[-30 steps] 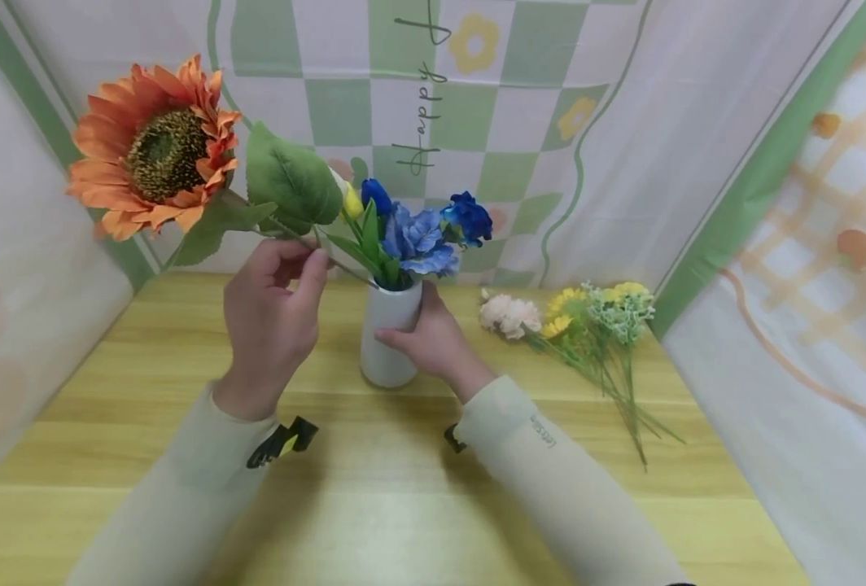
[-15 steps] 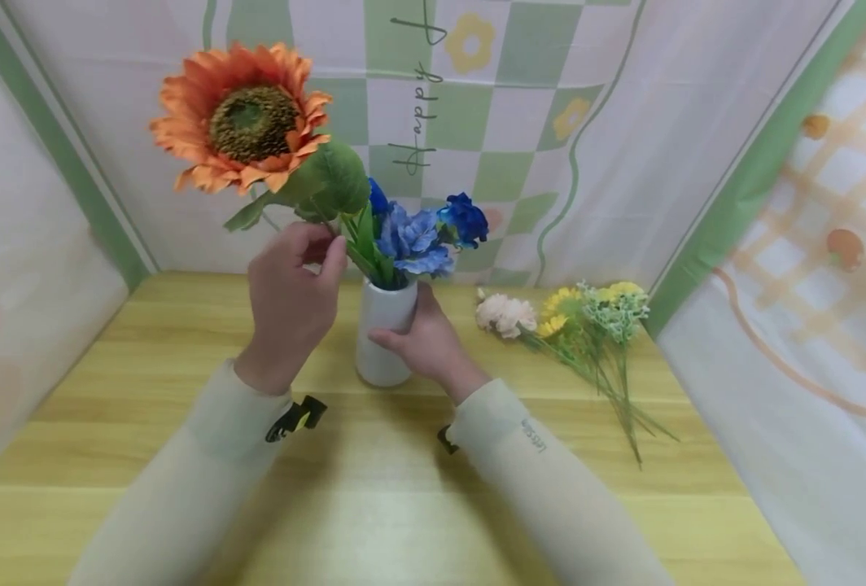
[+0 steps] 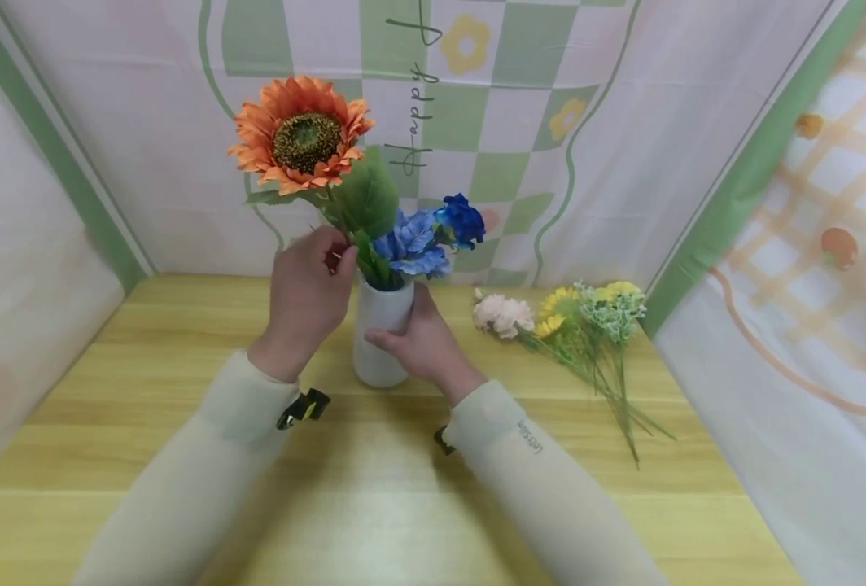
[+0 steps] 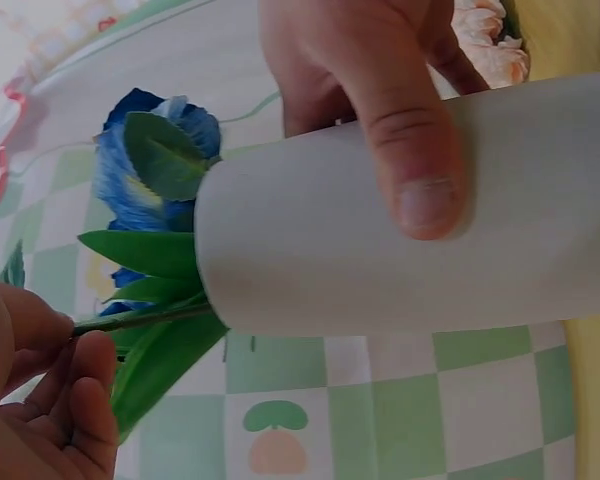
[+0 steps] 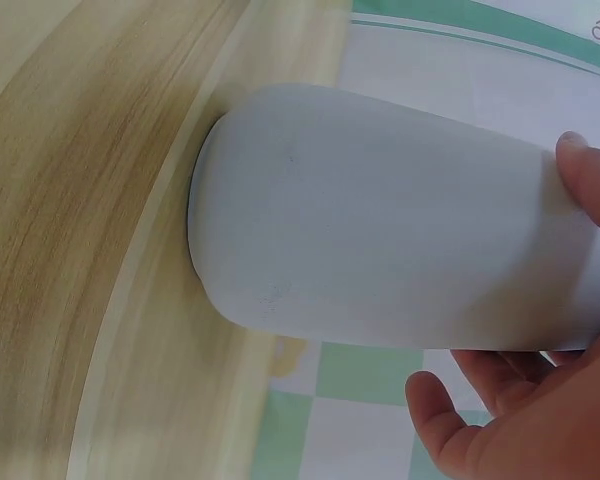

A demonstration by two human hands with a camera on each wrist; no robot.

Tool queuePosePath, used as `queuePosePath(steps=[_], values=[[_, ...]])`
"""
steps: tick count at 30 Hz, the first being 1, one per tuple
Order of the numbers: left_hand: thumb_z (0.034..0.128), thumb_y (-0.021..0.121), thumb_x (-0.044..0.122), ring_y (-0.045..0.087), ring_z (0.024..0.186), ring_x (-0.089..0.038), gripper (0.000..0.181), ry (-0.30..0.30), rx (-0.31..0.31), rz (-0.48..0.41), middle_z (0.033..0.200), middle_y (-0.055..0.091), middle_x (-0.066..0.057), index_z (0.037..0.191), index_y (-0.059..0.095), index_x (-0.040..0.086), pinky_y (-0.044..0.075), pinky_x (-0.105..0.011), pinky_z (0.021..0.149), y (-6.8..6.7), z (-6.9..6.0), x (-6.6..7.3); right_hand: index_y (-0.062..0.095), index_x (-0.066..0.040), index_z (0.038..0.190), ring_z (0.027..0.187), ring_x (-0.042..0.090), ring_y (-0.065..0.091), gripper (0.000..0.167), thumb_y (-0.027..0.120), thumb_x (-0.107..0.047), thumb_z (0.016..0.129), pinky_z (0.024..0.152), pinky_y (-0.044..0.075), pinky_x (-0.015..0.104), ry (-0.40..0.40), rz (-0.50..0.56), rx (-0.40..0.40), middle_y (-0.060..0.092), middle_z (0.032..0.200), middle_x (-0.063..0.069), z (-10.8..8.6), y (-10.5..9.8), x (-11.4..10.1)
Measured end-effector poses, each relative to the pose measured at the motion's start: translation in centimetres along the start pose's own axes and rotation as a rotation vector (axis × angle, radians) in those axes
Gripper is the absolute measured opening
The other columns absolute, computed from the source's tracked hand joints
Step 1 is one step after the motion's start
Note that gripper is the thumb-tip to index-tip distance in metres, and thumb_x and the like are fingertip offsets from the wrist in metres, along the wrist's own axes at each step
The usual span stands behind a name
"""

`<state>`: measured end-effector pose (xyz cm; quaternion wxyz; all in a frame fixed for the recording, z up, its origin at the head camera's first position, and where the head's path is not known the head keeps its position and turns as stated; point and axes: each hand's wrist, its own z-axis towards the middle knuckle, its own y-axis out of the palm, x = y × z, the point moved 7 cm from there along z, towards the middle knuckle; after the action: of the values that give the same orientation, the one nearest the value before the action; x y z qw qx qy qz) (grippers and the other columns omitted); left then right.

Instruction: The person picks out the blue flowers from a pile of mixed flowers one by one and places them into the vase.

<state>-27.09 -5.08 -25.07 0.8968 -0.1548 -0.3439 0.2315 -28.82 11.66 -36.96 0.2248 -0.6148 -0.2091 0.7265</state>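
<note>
An orange sunflower (image 3: 306, 140) with a dark centre stands above the white vase (image 3: 382, 342). My left hand (image 3: 307, 297) pinches its green stem (image 4: 145, 318) between thumb and fingers; in the left wrist view that stem runs in over the vase's rim. Around the vase's upper body my right hand (image 3: 433, 342) is wrapped, the thumb lying across its near side. Light-blue petals (image 3: 417, 244), a dark-blue bloom (image 3: 462, 221) and green leaves stand in the vase. The stem ends inside the vase are hidden.
On the wooden table (image 3: 374, 505), to the right, lie a pale-pink flower (image 3: 503, 315), yellow flowers (image 3: 559, 309) and a pale-green sprig (image 3: 614, 313), their thin stems pointing toward me. A checkered cloth (image 3: 448, 114) hangs behind the table.
My left hand has moved right with the sunflower, which has gone from leaning far left to more upright over the vase. My right hand has stayed on the vase.
</note>
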Motion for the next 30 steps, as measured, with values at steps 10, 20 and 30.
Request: queuePosePath(steps=[10,20,30], values=[[0.0975,0.063,0.013,0.062,0.071,-0.023,0.017,-0.100,-0.113,0.073,0.084,0.069,-0.010,0.097,0.073,-0.001,0.051,-0.038,0.063,1.7,-0.4,-1.9,0.018,-0.010,0.155,0.122,0.025,0.052,0.101,0.082,-0.039,0.083,0.099,0.046,0.048,-0.044,0.027,0.005,0.043,0.142,0.010,0.1,0.3,0.2],[0.0965,0.064,0.013,0.061,0.074,-0.026,0.019,-0.101,-0.126,0.047,0.088,0.069,-0.013,0.101,0.075,-0.002,0.050,-0.040,0.065,2.2,-0.5,-2.4,0.018,-0.009,0.155,0.122,0.026,0.051,0.100,0.081,-0.040,0.084,0.099,0.047,0.048,-0.057,0.019,0.009,0.042,0.143,0.011,0.1,0.2,-0.1],[0.0967,0.063,0.016,0.062,0.073,-0.024,0.020,-0.143,-0.252,0.082,0.088,0.072,-0.010,0.099,0.077,0.002,0.051,-0.041,0.067,3.6,-0.6,-3.6,0.018,-0.006,0.154,0.118,0.027,0.053,0.100,0.081,-0.039,0.084,0.096,0.048,0.047,-0.062,0.013,0.020,0.045,0.138,0.013,0.1,0.1,0.0]])
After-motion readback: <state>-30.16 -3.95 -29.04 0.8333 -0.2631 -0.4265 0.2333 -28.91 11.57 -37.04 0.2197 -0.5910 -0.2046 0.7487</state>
